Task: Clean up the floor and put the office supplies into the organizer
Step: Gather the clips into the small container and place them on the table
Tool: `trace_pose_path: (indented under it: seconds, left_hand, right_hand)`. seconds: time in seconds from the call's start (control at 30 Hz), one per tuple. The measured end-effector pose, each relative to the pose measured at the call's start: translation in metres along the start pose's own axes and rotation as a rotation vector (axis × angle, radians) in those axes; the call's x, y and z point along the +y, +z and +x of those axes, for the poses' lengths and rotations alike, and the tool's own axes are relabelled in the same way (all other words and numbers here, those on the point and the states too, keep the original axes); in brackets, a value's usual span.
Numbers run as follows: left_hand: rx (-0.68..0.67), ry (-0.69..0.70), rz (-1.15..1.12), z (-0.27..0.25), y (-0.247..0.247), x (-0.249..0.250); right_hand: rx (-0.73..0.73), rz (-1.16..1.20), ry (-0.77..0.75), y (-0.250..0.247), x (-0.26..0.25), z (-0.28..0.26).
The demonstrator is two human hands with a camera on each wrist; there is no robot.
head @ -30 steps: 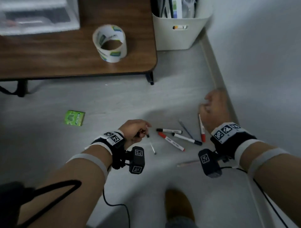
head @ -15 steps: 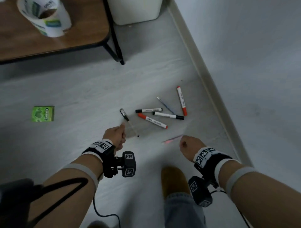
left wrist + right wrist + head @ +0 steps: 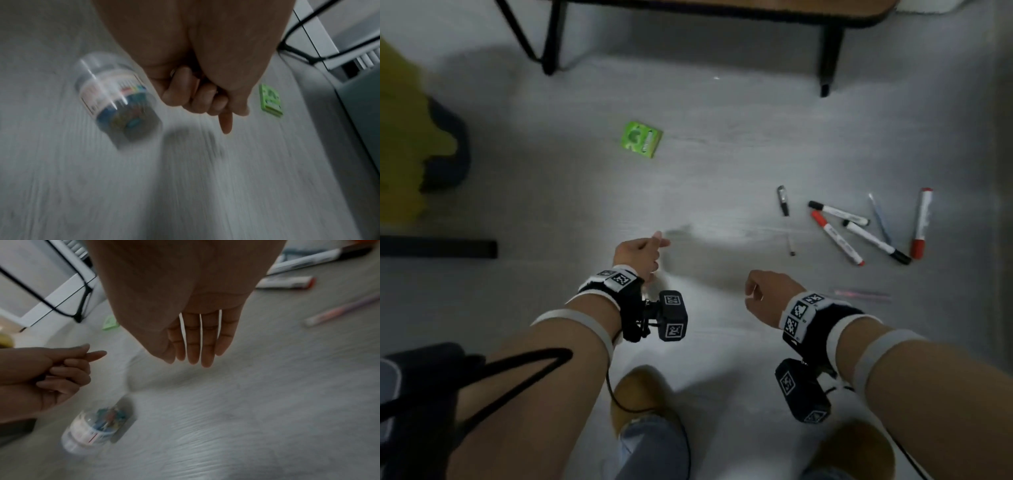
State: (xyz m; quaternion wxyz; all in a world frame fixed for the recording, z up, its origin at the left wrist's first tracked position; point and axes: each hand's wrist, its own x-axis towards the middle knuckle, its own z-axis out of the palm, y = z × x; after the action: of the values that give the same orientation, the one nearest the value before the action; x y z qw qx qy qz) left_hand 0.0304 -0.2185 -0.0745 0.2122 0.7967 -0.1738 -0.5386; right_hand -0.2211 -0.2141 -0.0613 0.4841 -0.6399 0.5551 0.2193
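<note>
My view has swung left since a moment ago: the markers [image 3: 839,236] now lie far right. Going left to right: a flat green packet [image 3: 642,138] on the pale woodgrain floor [image 3: 551,192], then my left hand [image 3: 642,251] (fingers curled, contents unclear) above a clear plastic jar [image 3: 117,99] of coloured clips, probably next. My right hand [image 3: 765,296] hangs spread, empty.

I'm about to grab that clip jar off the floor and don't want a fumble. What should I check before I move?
1. Right hand free: ok, fingers straight, holding nothing.
2. Left hand free: cannot tell, fingers curled, index finger out.
3. Clear jar reachable: ok, lying on its side near the left hand.
4. Jar lid closed: cannot tell, too blurred.
5. Floor cleared: not ok, markers and green packet lie there.
</note>
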Motion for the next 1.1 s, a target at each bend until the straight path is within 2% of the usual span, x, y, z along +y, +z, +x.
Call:
trace_pose_path:
  seconds: [0.2,0.3,0.4,0.5,0.6,0.7,0.8,1.0,1.1]
  left_hand:
    - [0.287,0.144,0.041,0.005,-0.075,-0.055]
    - [0.348,0.101,0.074,0.003,-0.101,-0.093]
    - [0.256,0.042,0.097,-0.002,-0.107,-0.127]
    - [0.145,0.030,0.101,-0.009,-0.095,-0.141]
    - [0.082,-0.023,0.115,-0.007,-0.083,-0.151]
    - [-0.012,-0.040,0.270,0.005,-0.062,-0.144]
    - [-0.026,-0.090,0.462,0.010,-0.047,-0.135]
    - [-0.097,-0.069,0.722,0.012,-0.069,-0.119]
    - [-0.138,-0.043,0.721,0.015,-0.082,-0.110]
  right_hand:
    - [-0.118,-0.194,-0.220,0.033,-0.076,0.045]
    - [-0.112,-0.280,-0.337,0.055,-0.111,0.063]
    - [-0.051,-0.451,-0.521,0.083,-0.139,0.083]
    - [0.030,-0.693,-0.653,0.090,-0.148,0.105]
    - [0.129,-0.650,-0.605,0.070,-0.137,0.126]
    - [0.071,-0.603,-0.587,0.055,-0.130,0.135]
    - [0.006,-0.614,-0.570,0.050,-0.133,0.137]
    - [-0.062,-0.640,-0.548,0.046,-0.136,0.141]
    - [-0.057,-0.545,-0.524,0.042,-0.143,0.132]
